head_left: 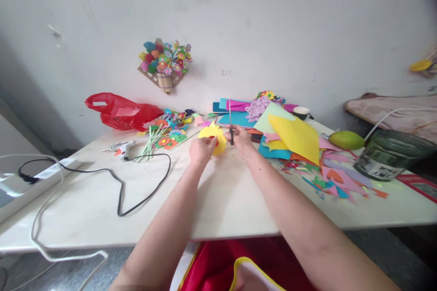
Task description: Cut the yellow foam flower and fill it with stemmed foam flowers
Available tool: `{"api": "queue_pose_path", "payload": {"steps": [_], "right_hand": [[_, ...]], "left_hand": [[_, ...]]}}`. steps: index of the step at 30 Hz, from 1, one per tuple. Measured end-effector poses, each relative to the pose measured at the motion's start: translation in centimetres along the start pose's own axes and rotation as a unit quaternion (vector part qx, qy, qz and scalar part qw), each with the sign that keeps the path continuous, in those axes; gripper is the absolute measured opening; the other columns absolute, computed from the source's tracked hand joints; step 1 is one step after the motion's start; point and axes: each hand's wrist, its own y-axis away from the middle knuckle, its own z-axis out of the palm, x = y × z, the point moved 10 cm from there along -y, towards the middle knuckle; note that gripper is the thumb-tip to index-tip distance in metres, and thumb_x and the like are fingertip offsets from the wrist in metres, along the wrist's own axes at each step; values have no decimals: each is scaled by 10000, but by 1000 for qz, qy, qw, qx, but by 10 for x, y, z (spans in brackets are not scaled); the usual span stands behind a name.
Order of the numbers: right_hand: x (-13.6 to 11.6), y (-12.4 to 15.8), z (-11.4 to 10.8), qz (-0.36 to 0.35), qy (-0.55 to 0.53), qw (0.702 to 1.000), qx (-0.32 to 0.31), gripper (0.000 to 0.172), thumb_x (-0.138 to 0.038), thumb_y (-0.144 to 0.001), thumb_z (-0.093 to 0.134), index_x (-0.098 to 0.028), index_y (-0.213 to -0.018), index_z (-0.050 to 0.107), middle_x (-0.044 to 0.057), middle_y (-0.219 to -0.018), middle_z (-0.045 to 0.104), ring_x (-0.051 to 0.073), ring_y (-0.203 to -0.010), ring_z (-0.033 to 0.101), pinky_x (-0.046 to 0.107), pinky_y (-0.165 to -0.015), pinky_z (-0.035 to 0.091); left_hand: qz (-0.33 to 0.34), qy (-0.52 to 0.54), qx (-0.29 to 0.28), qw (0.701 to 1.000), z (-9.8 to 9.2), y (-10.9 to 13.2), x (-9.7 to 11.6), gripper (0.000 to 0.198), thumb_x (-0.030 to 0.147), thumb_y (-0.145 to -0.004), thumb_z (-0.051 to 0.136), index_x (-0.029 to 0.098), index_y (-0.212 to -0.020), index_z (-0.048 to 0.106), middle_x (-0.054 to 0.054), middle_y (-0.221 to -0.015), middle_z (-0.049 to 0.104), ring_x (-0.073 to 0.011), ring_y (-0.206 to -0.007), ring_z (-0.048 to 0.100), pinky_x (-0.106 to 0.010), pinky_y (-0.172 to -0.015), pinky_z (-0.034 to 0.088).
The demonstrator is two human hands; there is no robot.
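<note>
My left hand [202, 149] is closed on a round yellow foam piece [213, 137] with a cut, petal-like edge, held just above the white table [225, 200]. My right hand [241, 139] grips a pair of scissors [231, 123] with the blades pointing up, right beside the yellow piece. Both forearms reach out over the middle of the table.
A pile of coloured foam sheets [293, 134] and scraps [337, 179] lies to the right, with a green fruit [346, 139] and a dark glass bowl [392, 154]. Left of the hands are a glue gun [124, 149] with black cord, foam flowers [167, 138], a red plastic bag [123, 111] and a power strip [37, 177].
</note>
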Motion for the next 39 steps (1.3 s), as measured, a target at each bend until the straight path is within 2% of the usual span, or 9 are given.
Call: {"api": "queue_pose_path", "payload": {"steps": [4,8,12,15,19,24,31,35,39], "right_hand": [[3,2,5,-4,8,1000,0,413,-247,-495,697,-179,-889,593,-71,-570,557,87,-525,509,228,-537,393],[5,5,9,-5,6,1000,-3,399,-248,-502,700,-175,-877,585,-66,-579,567,88,-530,521,231,-545,406],[7,5,11,0,-12,1000,-6,420,-252,-503,702,-166,-894,575,-62,-588,583,82,-523,520,226,-542,395],[8,5,12,1,-19,1000,1,412,-239,-508,697,-158,-892,573,-50,-601,595,79,-532,523,218,-541,386],[8,5,11,5,7,1000,-5,398,-224,-507,701,-162,-881,576,-52,-582,581,75,-516,501,211,-519,364],[13,8,18,26,70,994,-77,383,-244,-542,698,-161,-902,601,-52,-589,580,68,-480,479,205,-482,346],[25,16,30,73,121,981,-135,332,-318,-628,702,-163,-903,597,-35,-618,582,62,-478,473,190,-453,352],[23,19,33,82,138,977,-141,325,-311,-636,694,-162,-903,583,-29,-635,585,64,-486,476,186,-446,339],[24,18,33,72,148,975,-149,371,-315,-603,713,-158,-916,590,-32,-638,577,75,-511,489,191,-460,338]], "left_hand": [[-80,160,-96,979,28,7,-12,276,413,-719,665,164,-837,688,-31,-613,631,-154,-437,590,-236,-456,418],[-152,340,-160,914,48,16,-17,300,330,-745,671,151,-981,624,-52,-807,671,-144,-512,643,-213,-455,462],[-172,431,-182,867,56,18,-19,365,314,-744,679,165,-1058,569,-52,-890,661,-150,-550,661,-235,-489,511],[-170,422,-156,877,51,15,-23,388,325,-754,672,158,-1087,564,-55,-865,656,-149,-548,658,-236,-495,514],[-152,358,-75,918,32,6,-29,400,325,-755,673,145,-1103,590,-38,-778,651,-107,-471,609,-217,-481,482],[-138,342,-22,929,17,-3,-36,432,358,-714,701,133,-1076,632,-31,-741,653,-80,-451,569,-215,-500,451],[-132,370,-63,917,24,-7,-46,476,330,-632,749,140,-1055,645,-63,-861,675,-113,-598,631,-224,-567,452],[-112,380,-72,915,34,-14,-53,393,237,-567,771,122,-928,668,-89,-913,682,-130,-649,637,-254,-631,486],[-124,410,-87,899,47,-16,-56,423,152,-495,778,121,-903,670,-71,-845,686,-141,-669,639,-271,-686,492]]}}
